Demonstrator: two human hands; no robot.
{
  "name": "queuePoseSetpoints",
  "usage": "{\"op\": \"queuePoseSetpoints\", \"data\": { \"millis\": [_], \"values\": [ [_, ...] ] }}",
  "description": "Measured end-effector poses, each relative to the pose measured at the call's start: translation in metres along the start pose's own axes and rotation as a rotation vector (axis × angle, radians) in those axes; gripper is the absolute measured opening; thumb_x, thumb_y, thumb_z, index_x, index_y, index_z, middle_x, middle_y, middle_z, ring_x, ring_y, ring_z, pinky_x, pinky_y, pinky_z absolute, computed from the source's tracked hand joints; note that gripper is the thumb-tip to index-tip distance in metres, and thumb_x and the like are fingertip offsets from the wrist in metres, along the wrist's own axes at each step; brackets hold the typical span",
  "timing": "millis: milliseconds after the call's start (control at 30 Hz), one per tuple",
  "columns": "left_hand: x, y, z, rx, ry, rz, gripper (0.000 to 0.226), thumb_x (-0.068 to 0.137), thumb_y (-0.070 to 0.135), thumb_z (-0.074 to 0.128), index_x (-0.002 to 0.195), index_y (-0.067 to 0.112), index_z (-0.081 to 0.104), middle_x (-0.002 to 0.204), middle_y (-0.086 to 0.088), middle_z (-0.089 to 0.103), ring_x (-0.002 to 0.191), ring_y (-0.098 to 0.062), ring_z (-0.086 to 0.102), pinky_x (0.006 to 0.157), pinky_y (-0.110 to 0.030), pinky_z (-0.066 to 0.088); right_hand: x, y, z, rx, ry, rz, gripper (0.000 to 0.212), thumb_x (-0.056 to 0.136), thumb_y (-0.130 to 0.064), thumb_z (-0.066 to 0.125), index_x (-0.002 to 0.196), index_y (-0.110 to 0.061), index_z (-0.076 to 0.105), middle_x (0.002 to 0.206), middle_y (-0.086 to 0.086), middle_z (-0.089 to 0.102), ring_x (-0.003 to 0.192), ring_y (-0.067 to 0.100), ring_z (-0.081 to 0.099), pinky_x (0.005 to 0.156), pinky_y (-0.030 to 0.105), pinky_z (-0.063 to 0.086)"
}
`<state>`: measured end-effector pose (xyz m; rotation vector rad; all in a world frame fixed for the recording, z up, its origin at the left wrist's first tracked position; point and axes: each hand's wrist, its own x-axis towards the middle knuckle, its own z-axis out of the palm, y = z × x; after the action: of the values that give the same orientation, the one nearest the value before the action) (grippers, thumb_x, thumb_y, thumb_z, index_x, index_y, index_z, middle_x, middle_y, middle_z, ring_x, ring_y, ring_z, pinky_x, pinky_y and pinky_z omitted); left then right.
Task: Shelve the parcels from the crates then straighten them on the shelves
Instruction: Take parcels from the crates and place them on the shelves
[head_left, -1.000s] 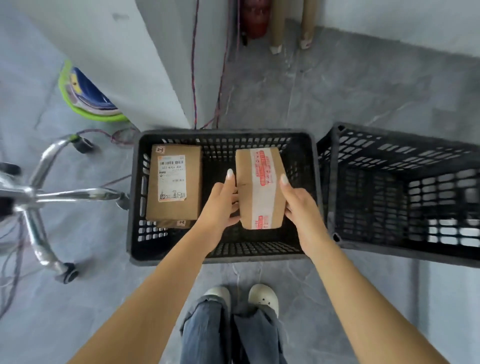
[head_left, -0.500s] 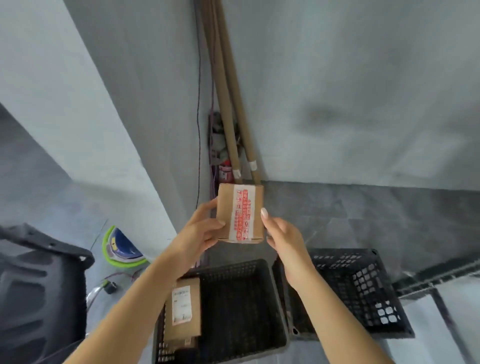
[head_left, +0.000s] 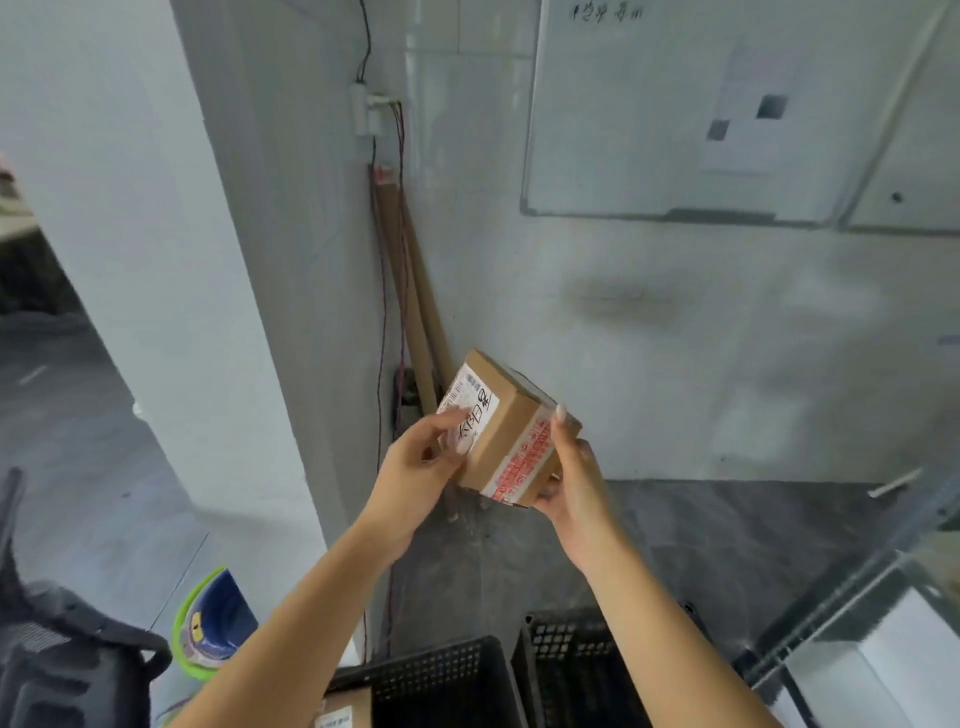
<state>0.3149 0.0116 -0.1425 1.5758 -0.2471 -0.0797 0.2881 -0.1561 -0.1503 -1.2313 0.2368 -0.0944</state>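
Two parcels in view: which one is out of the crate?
The parcel with red-printed tape, held up in front of the wall between the left hand and right hand. The other parcel lies in the left crate.

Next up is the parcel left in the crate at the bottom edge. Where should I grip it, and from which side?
Judging from the little that shows, come from above. The remaining parcel lies flat, label up, in the left crate, beside its left wall. Grip its two long side edges, as the left hand and right hand grip the lifted parcel.
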Motion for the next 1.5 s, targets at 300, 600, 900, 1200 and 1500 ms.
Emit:
{"op": "queuePoseSetpoints", "data": {
  "millis": [300, 600, 900, 1200, 1500],
  "values": [
    [-0.005, 0.050, 0.017, -0.286, -0.324, -0.298, 0.096, 0.062, 0.022, 0.085, 0.141, 0.027, 0.030, 0.122, 0.001, 0.066, 0.101, -0.021, 0.068, 0.081, -0.036, 0.055, -0.016, -0.042, -0.008, 0.309, -0.083, -0.003, 0.065, 0.090, -0.066, 0.034, 0.131, -0.022, 0.059, 0.126, 0.010, 0.066, 0.117, 0.028, 0.062, 0.097, 0.047, 0.049],
    [0.010, 0.083, 0.052, -0.235, -0.425, -0.019, 0.089, 0.064, 0.017, 0.086, 0.134, 0.049, 0.041, 0.123, 0.001, 0.065, 0.110, -0.021, 0.064, 0.090, -0.041, 0.054, -0.056, -0.089, -0.047, 0.008, 0.203, -0.218, 0.029, 0.100, -0.021, 0.050, 0.128, -0.027, 0.055, 0.105, -0.003, 0.075, 0.102, 0.012, 0.069, 0.096, 0.035, 0.051],
    [-0.026, 0.144, 0.156, -0.123, -0.623, 0.172, 0.096, 0.062, 0.027, 0.086, 0.138, 0.054, 0.033, 0.123, 0.007, 0.063, 0.114, -0.016, 0.060, 0.097, -0.041, 0.048, -0.169, -0.153, -0.116, -0.267, 0.350, -0.467, 0.054, 0.082, -0.066, 0.058, 0.121, -0.029, 0.063, 0.115, -0.009, 0.071, 0.113, 0.007, 0.063, 0.101, 0.031, 0.044],
    [-0.122, 0.195, 0.269, -0.065, -0.900, 0.301, 0.098, 0.063, 0.033, 0.084, 0.140, 0.056, 0.028, 0.129, 0.011, 0.057, 0.118, -0.011, 0.054, 0.098, -0.034, 0.046, -0.302, -0.178, -0.201, -0.230, 0.610, -0.614, 0.040, 0.073, -0.035, 0.070, 0.109, -0.018, 0.067, 0.106, -0.002, 0.074, 0.104, 0.016, 0.068, 0.093, 0.031, 0.051],
    [-0.247, 0.219, 0.374, -0.139, -1.156, 0.327, 0.097, 0.069, 0.015, 0.079, 0.144, 0.048, 0.026, 0.127, 0.009, 0.060, 0.110, -0.005, 0.060, 0.094, -0.028, 0.050, -0.457, -0.188, -0.266, -0.286, 0.874, -0.646, 0.044, 0.073, -0.039, 0.069, 0.112, -0.018, 0.064, 0.107, -0.005, 0.074, 0.099, 0.014, 0.070, 0.087, 0.025, 0.055]
  ]
}}
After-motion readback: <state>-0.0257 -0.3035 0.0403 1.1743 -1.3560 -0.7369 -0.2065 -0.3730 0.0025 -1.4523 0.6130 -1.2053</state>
